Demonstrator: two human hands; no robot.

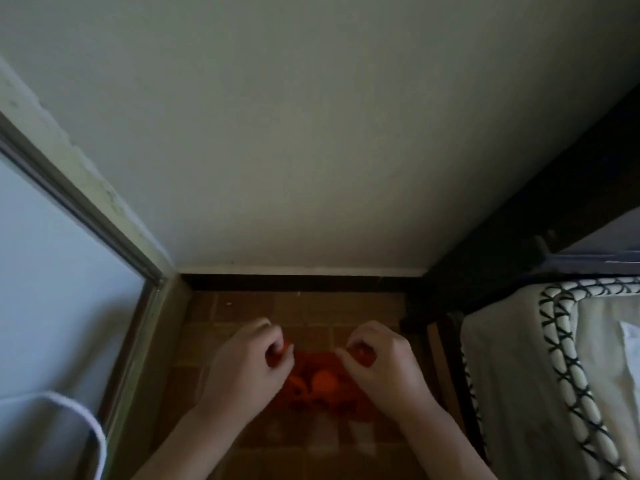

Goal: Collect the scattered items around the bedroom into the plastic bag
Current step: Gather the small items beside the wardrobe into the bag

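An orange-red plastic bag (323, 386) hangs low between my hands over the brown tiled floor. My left hand (252, 362) pinches the bag's left edge with curled fingers. My right hand (377, 358) grips the right edge the same way, so the mouth is stretched between them. A rounded orange shape (323, 380) shows inside the bag, along with other dim contents I cannot make out. The picture is dark and slightly blurred.
A plain wall (311, 133) rises straight ahead above a dark skirting strip (298, 283). A glass door with a metal frame (86, 216) stands at the left. A bed with cream bedding and a black cross-patterned trim (568, 355) fills the right, under a dark headboard (554, 202).
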